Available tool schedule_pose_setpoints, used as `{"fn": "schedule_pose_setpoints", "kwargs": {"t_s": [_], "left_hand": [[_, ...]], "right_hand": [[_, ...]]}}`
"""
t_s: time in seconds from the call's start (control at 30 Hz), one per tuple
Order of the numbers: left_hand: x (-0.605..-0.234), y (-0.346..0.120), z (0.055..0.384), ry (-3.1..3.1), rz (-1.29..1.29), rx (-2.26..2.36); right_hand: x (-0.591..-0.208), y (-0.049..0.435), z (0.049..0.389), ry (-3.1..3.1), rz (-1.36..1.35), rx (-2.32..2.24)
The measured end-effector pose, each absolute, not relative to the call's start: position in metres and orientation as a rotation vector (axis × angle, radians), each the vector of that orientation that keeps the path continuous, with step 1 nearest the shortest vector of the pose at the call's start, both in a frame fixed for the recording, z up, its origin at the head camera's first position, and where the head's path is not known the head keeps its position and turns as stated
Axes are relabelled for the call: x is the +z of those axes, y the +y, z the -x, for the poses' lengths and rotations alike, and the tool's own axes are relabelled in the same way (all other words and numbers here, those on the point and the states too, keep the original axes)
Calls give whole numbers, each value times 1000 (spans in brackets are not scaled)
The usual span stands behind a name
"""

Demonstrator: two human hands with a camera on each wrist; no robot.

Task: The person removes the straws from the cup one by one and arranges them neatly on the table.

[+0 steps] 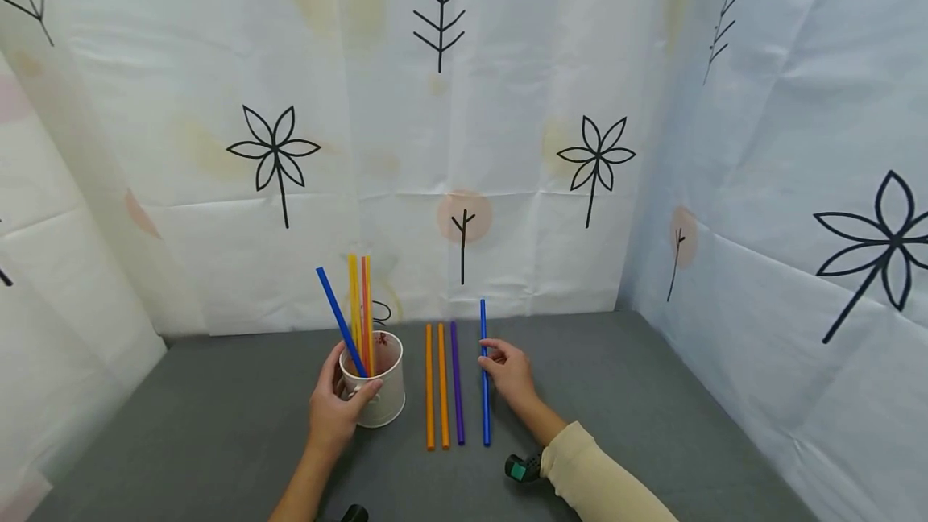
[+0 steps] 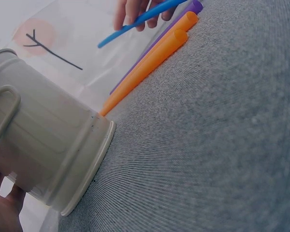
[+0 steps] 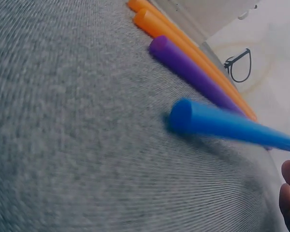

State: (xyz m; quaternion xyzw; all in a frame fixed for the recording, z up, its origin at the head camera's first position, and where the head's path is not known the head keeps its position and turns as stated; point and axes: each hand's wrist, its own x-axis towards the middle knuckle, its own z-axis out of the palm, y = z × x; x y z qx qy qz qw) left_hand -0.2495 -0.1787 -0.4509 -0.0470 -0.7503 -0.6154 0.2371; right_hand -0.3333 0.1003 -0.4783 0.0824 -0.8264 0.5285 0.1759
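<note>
My left hand (image 1: 335, 409) grips a cream-coloured cup (image 1: 390, 393) from its left side, thumb across the front. Inside the cup lean a blue straw (image 1: 332, 300), yellow straws (image 1: 354, 288) and a reddish-orange one. In the left wrist view the cup (image 2: 48, 130) shows a small looped handle, and its base meets the cloth. My right hand (image 1: 510, 373) pinches another blue straw (image 1: 486, 409) toward its upper part. A shadow lies under the near end of that straw (image 3: 222, 124) in the right wrist view. Beside it lies a purple straw (image 1: 457, 393).
Two orange straws (image 1: 444, 393) lie parallel between the cup and the purple straw on the grey cloth (image 1: 232, 425). Patterned white curtains (image 1: 507, 103) enclose the table's back and sides. A dark device with a green patch (image 1: 518, 471) sits at the right wrist.
</note>
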Motion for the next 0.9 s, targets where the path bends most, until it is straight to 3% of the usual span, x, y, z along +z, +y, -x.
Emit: {"fn": "schedule_pose_setpoints", "kwargs": {"t_s": [0.9], "left_hand": [[-470, -185, 263, -2067, 128, -1652]], "right_hand": [[-485, 109, 340, -2639, -491, 985]]}}
